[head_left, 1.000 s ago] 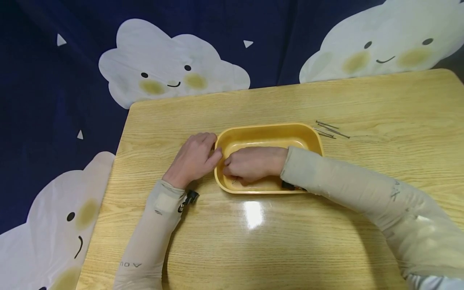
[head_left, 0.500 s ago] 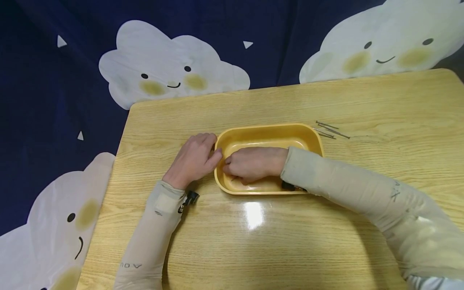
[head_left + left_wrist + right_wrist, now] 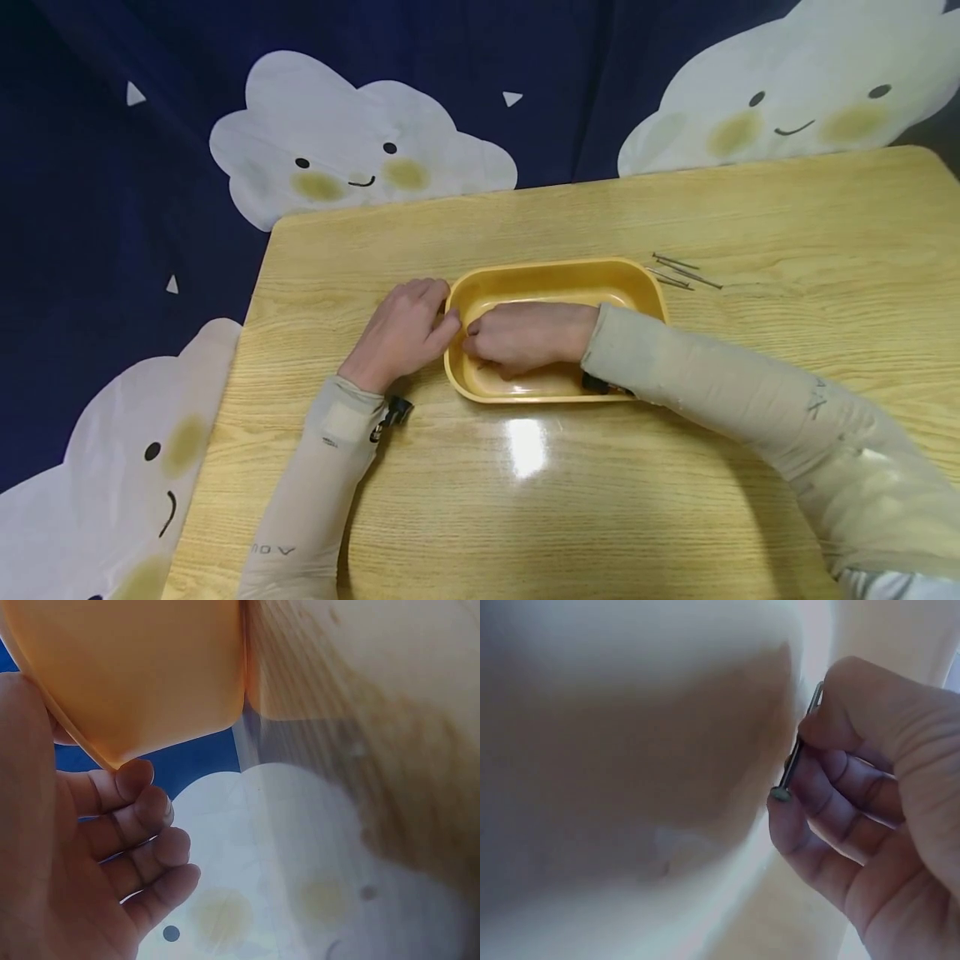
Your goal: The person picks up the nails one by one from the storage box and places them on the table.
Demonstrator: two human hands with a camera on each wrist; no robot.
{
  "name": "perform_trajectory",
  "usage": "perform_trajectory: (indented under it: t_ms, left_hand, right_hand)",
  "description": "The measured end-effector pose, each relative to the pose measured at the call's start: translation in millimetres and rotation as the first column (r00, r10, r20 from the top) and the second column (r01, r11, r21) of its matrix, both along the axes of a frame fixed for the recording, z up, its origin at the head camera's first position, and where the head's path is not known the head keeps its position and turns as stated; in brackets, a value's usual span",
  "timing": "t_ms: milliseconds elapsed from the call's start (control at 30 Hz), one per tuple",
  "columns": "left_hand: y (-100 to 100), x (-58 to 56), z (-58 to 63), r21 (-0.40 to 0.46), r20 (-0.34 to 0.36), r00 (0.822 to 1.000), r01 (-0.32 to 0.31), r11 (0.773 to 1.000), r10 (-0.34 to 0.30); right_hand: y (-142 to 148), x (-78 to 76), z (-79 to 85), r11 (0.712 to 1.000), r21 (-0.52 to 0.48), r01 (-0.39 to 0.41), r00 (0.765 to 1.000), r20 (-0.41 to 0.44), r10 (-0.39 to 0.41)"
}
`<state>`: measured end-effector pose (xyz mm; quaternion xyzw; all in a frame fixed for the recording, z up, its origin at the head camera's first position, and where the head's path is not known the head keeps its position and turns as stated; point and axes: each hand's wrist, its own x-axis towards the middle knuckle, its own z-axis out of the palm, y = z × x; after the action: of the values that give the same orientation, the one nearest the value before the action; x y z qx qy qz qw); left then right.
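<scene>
A yellow oblong plastic tray (image 3: 555,396) stands on the wooden table. At its left end my left hand (image 3: 399,333) pinches the rim, thumb over the inner side and fingers outside; in the left wrist view the curled fingers (image 3: 135,836) meet the tray's edge. My right hand (image 3: 528,337) is inside the tray, near the left end, knuckles up. Seen from the right wrist, it pinches a metal nail (image 3: 799,754) between thumb and fingers, with the flat head at a fingertip. From the head view the nail is mostly hidden under the hand.
Several loose nails (image 3: 686,273) lie on the table (image 3: 600,492) just beyond the tray's right end. A dark blue curtain with cloud prints (image 3: 367,142) hangs behind the table's back and left edges. The right sleeve (image 3: 720,392) crosses the tray's near right rim.
Both hands and the tray stay nearly in place. The nail end that showed below my right hand is now harder to see. The head view has shifted slightly.
</scene>
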<state>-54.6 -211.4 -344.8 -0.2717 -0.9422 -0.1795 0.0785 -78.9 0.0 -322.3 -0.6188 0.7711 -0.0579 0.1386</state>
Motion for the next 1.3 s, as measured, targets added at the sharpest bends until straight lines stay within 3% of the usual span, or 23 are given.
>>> perform_trajectory:
  t_ms: [200, 467, 1033, 1300]
  left_hand:
    - [1, 0.9, -5.6, 0.001, -0.001, 1.0, -0.001, 1.0, 0.001]
    - [3, 0.6, -3.2, -0.011, 0.0, 1.0, 0.002, 1.0, -0.002]
    - [1, 0.1, -0.1, 0.003, 0.015, 1.0, 0.001, 1.0, -0.001]
    - [2, 0.6, 0.9, 0.001, 0.02, 1.0, -0.014, 1.0, 0.014]
  right_hand:
    - [2, 1.5, 0.8, 1.0, -0.014, 0.014, 1.0, 0.008, -0.014]
    - [9, -1.8, 14.6, 0.997, -0.013, 0.073, 0.995, 0.073, -0.072]
    - [28, -2.3, 38.9, 0.987, -0.123, 0.106, 0.994, 0.045, -0.101]
    - [34, -0.7, 49.5, 0.988, -0.119, 0.101, 0.995, -0.003, -0.102]
